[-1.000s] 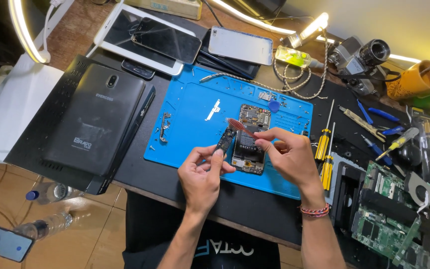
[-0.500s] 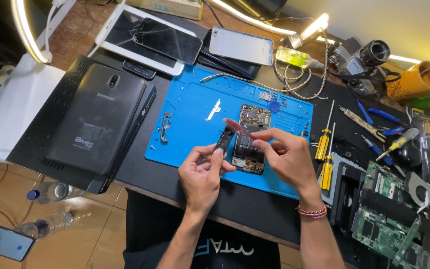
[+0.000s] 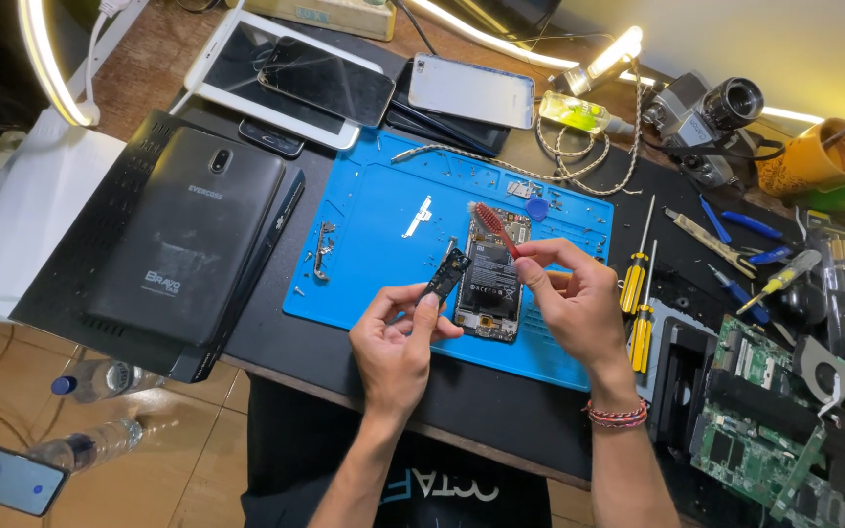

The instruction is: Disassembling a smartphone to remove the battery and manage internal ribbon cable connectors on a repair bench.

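Two hands at the near edge of the blue mat (image 3: 383,225), both busy. My left hand (image 3: 398,337) is closed in a pinch, thumb and fingertips gripping the lower end of a small black circuit part (image 3: 447,276) that is lifted off the mat and tilted. My right hand (image 3: 574,298) is curled shut around the handle of a red brush (image 3: 494,227); the bristle head points up-left, over the top of the opened phone (image 3: 489,279). I see the phone lying flat on the mat, back off, battery and board exposed, between the two hands. The black part sits just beside the phone's left edge; can't tell if they touch.

On the mat: loose screws, a metal bracket (image 3: 323,249) near its left edge, a white strip (image 3: 421,215) mid-mat.

Mat rests on a dark worktop (image 3: 481,401). Black tablet (image 3: 188,244), back side up, near the worktop's left edge. Far edge: white tablet (image 3: 237,68) with a cracked phone (image 3: 325,78) on it, silver phone (image 3: 471,90) beside that, braided cable (image 3: 579,156). Right of the mat: yellow-handled screwdrivers (image 3: 638,293), blue tweezers (image 3: 750,227), green circuit boards (image 3: 765,411) at the near right corner. An old camera (image 3: 711,112) and an orange cup (image 3: 814,156) sit at the far right corner. Ring lamp (image 3: 46,59) at far left.

Floor is tiled; plastic bottles (image 3: 90,445) and a phone (image 3: 7,477) lie on it below the worktop's left edge.
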